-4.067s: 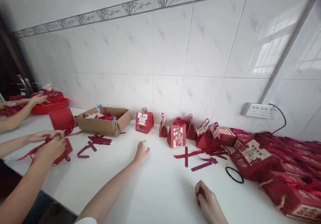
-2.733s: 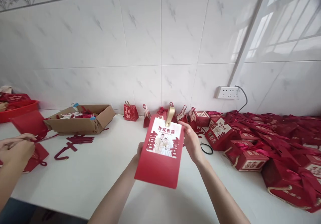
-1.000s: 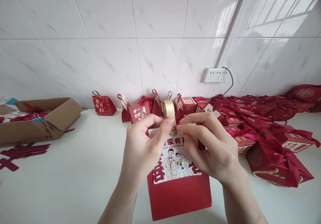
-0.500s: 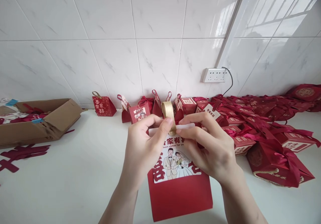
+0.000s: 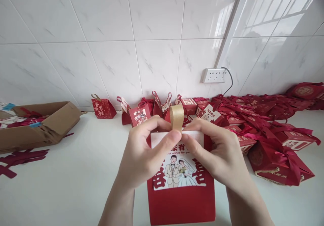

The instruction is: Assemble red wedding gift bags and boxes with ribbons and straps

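I hold a flat red gift box (image 5: 181, 200) upright in front of me, low in the middle of the view. Its front carries a white card with a drawn bride and groom and red characters. A gold ribbon loop (image 5: 176, 117) sticks up from its top edge. My left hand (image 5: 144, 151) pinches the top of the box just below the loop with thumb and forefinger. My right hand (image 5: 217, 151) pinches the same spot from the other side. Both hands are closed on the box.
Small folded red boxes (image 5: 138, 114) stand in a row along the tiled wall. A heap of red boxes with ribbons (image 5: 268, 141) fills the right of the white counter (image 5: 71, 185). A cardboard box (image 5: 37, 124) sits at the left with dark red ribbon strips (image 5: 20, 157) beside it. A wall socket (image 5: 214, 75) has a cable plugged in.
Earlier my hands were empty on the counter; I then picked up the red box. In the last second both hands lifted the box slightly, with the gold loop standing straighter.
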Demonstrator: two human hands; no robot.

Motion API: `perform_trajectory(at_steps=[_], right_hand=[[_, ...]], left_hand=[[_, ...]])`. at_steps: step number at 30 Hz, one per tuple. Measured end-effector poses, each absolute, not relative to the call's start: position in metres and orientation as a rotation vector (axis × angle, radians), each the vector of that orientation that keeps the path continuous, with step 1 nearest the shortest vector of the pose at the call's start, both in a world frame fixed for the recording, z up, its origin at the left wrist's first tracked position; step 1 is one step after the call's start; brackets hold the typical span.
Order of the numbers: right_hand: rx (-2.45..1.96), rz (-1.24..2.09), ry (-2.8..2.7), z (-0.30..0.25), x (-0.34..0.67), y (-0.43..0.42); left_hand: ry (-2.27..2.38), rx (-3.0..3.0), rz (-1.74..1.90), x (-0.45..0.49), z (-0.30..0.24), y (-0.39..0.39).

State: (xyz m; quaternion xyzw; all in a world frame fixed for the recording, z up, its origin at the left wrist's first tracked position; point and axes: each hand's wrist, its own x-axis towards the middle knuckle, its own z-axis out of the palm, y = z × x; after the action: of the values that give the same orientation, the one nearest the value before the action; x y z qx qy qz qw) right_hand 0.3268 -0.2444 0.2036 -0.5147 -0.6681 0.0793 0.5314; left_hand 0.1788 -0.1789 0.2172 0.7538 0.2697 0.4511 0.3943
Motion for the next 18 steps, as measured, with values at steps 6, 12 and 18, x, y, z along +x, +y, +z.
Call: perform_trajectory(at_steps=[6,12,18], right_hand=[[-1.256,0.182,-1.539,0.205,0.327,-0.247],[-1.248,0.319,-1.532,0.206,0.33,-0.25],[-1.214,0.452,-1.519,0.208,0.33,-0.252]], left_hand=[[0.627,1.983,0.967,0.174,0.221,-0.179],[0.743,1.874,0.931,0.174,0.221,-0.187],[0.74,1.906,0.883,0.171,0.221,-0.188]])
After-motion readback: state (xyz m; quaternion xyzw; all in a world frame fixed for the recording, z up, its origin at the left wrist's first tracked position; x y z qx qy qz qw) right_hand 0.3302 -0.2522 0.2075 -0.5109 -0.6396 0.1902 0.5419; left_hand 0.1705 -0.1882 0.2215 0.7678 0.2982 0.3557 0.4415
